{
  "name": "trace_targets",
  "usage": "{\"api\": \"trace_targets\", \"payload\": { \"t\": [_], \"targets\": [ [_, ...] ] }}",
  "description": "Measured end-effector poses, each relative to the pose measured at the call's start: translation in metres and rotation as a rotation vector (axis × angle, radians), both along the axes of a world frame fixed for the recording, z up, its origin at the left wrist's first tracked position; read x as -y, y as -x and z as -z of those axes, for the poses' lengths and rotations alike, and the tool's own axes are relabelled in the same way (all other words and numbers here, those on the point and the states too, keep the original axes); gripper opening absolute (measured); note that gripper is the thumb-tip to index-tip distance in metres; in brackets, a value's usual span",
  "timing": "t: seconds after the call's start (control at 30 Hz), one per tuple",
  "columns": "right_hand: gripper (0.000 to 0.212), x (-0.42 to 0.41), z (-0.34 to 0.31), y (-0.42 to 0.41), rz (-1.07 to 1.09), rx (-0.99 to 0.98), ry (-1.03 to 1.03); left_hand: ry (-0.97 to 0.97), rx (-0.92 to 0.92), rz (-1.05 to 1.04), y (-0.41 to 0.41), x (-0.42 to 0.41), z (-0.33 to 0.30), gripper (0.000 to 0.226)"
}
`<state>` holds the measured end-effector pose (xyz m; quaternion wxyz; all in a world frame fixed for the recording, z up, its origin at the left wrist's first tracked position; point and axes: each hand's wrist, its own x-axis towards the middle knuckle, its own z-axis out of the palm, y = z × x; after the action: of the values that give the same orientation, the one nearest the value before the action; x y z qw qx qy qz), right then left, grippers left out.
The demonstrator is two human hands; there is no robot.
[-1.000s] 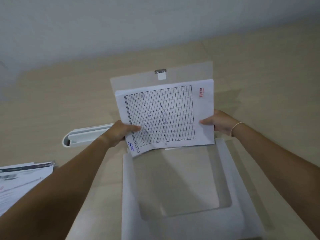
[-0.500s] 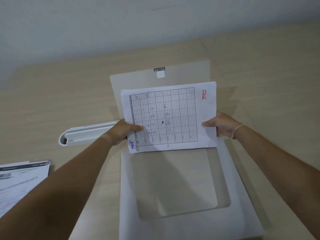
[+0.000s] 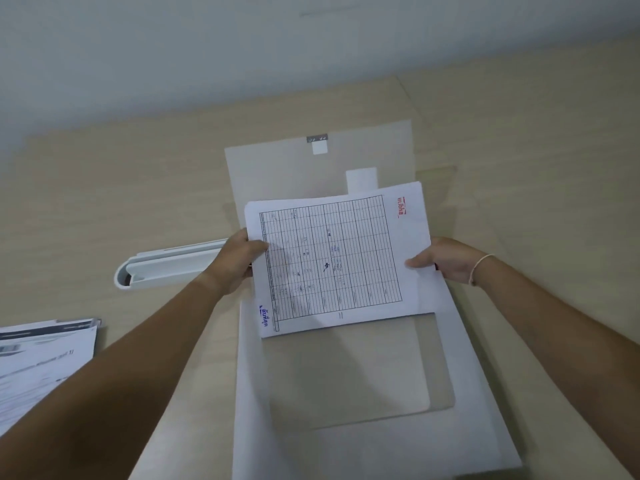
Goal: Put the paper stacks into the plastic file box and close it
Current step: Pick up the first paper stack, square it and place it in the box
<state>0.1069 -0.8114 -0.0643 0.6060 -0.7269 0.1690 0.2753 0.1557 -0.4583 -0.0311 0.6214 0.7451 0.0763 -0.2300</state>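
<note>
A translucent white plastic file box (image 3: 349,441) lies open on the table in front of me, its lid flap (image 3: 294,171) folded away toward the wall with a small metal clasp (image 3: 317,138) at its far edge. Over the far part of the open box I hold a paper stack (image 3: 332,258) whose top sheet shows a printed grid, a red stamp and a blue stamp. My left hand (image 3: 235,261) grips the stack's left edge. My right hand (image 3: 446,259) grips its right edge. A second paper stack (image 3: 38,362) lies at the left.
A white tube-shaped holder (image 3: 166,266) lies on the wooden table (image 3: 104,209) left of the box, partly behind my left hand. A pale wall (image 3: 242,46) runs along the table's far edge.
Both hands have lowered the paper stack toward the open box and shifted it slightly right. A white tab on the lid now shows above the stack's far edge.
</note>
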Motion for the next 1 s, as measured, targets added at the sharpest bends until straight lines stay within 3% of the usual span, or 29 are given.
{"api": "trace_targets", "payload": {
  "t": [0.13, 0.27, 0.43, 0.57, 0.67, 0.73, 0.83, 1.0],
  "targets": [
    [0.028, 0.003, 0.003, 0.001, -0.025, 0.026, -0.005, -0.047, -0.029, 0.041, 0.005, -0.005, 0.007, 0.027],
    [0.018, 0.0, 0.01, 0.001, 0.056, 0.083, 0.113, -0.101, -0.143, 0.129, 0.017, -0.013, 0.018, 0.026],
    [0.041, -0.009, 0.013, 0.007, 0.041, 0.137, 0.264, -0.137, -0.221, 0.32, 0.03, -0.023, 0.021, 0.032],
    [0.049, -0.007, 0.012, 0.009, -0.015, 0.205, 0.291, -0.403, -0.104, 0.273, 0.031, -0.021, 0.018, 0.08],
    [0.041, -0.007, 0.01, 0.011, -0.058, 0.193, 0.296, -0.417, -0.036, 0.285, 0.031, -0.021, 0.018, 0.091],
    [0.031, -0.007, 0.011, 0.012, -0.055, 0.175, 0.31, -0.45, -0.022, 0.323, 0.031, -0.022, 0.017, 0.084],
    [0.008, -0.005, 0.008, 0.014, -0.05, 0.225, 0.447, -0.573, 0.007, 0.392, 0.03, -0.021, 0.017, 0.057],
    [0.033, -0.008, 0.007, 0.017, -0.148, 0.226, 0.602, -0.744, 0.093, 0.419, 0.034, -0.019, 0.021, 0.021]
  ]
}}
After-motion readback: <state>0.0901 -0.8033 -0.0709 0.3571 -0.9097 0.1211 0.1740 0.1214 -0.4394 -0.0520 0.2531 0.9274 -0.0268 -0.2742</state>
